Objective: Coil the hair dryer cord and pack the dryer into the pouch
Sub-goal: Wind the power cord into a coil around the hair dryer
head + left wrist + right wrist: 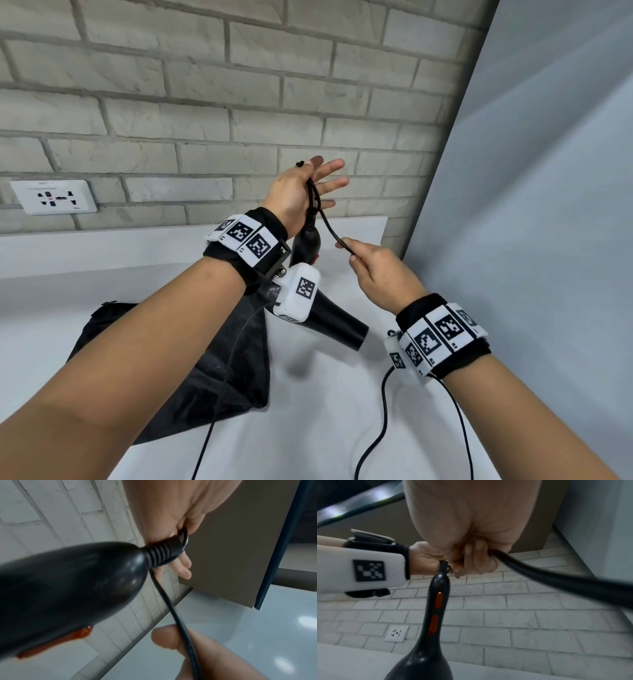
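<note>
Hair dryer (329, 322) black, two orange-red switches (438, 599) on the handle. Cord (330, 228) black. Pouch (219, 370) black, looks slightly sheened, hard to say through the arm. Wrist bands (442, 334) black with white blocks carrying black-and-white square marker patterns. Counter (68, 294) white. Brick wall (239, 85) pale grey-white, grey mortar lines. Socket plate (53, 196) white. Side panel (548, 171) light blue-grey.

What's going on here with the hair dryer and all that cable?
A person is winding the thin black power cord of a black plastic hair dryer. The left hand holds cord loops near the handle's end, fingers spread; the right hand pinches the cord farther along. The black fabric pouch lies on the white counter, not yet filled.
</note>
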`<move>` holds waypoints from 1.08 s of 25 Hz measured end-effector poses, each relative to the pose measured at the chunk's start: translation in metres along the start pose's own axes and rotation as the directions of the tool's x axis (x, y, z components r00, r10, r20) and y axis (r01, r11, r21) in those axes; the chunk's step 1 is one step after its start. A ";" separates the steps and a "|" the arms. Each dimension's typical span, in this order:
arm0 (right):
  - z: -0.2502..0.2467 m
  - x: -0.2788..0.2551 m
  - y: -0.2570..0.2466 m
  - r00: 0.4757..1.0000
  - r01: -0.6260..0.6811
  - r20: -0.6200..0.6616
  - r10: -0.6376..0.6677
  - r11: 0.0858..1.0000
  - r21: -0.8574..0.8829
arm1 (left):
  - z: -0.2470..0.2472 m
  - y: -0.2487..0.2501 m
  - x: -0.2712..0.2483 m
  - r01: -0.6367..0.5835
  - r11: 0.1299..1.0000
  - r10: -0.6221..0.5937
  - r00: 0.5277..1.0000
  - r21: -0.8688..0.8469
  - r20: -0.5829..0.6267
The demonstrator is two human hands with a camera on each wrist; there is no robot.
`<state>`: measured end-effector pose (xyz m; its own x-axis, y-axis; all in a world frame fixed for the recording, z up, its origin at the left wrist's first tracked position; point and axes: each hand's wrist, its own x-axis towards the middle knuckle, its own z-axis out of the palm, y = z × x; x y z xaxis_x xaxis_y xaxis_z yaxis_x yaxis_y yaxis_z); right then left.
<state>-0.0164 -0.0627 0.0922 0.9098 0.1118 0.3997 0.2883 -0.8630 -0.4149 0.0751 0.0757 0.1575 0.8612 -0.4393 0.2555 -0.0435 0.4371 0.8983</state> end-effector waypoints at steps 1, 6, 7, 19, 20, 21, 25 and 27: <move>0.003 -0.001 -0.002 1.000 0.020 0.023 -0.021 1.000 0.017 | 0.000 0.001 0.001 -0.018 0.999 0.018 1.000 0.041 -0.009; 0.009 0.005 -0.004 0.988 0.103 -0.123 -0.092 0.991 0.089 | -0.001 -0.003 0.002 -0.106 0.960 0.104 0.994 0.259 0.019; 0.006 0.009 -0.007 0.970 0.162 -0.191 -0.151 0.986 0.044 | 0.000 -0.004 0.000 -0.120 0.941 0.110 0.993 0.315 0.048; -0.040 0.057 -0.019 0.930 0.117 -0.358 -0.086 0.991 0.065 | 0.008 -0.002 -0.017 0.029 0.859 -0.220 0.923 0.511 0.317; -0.039 0.058 -0.016 0.932 0.133 -0.351 -0.091 0.987 0.095 | 0.005 -0.004 -0.015 0.076 0.884 -0.256 0.903 0.461 0.343; -0.038 0.059 -0.014 0.935 0.144 -0.342 -0.096 0.982 0.118 | 0.001 -0.006 -0.013 0.118 0.905 -0.284 0.883 0.410 0.374; -0.028 0.053 -0.005 0.943 0.151 -0.327 -0.067 0.959 0.240 | -0.006 -0.005 -0.012 0.182 0.960 -0.261 0.856 0.212 0.446; -0.021 0.046 0.000 0.949 0.129 -0.312 -0.043 0.957 0.260 | -0.007 0.000 -0.013 0.199 0.973 -0.232 0.876 0.120 0.423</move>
<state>0.0198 -0.0680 0.1276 0.7581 -0.0105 0.6521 0.4707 -0.6832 -0.5582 0.0675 0.0867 0.1517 0.5502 -0.8181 0.1670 0.0684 0.2435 0.9675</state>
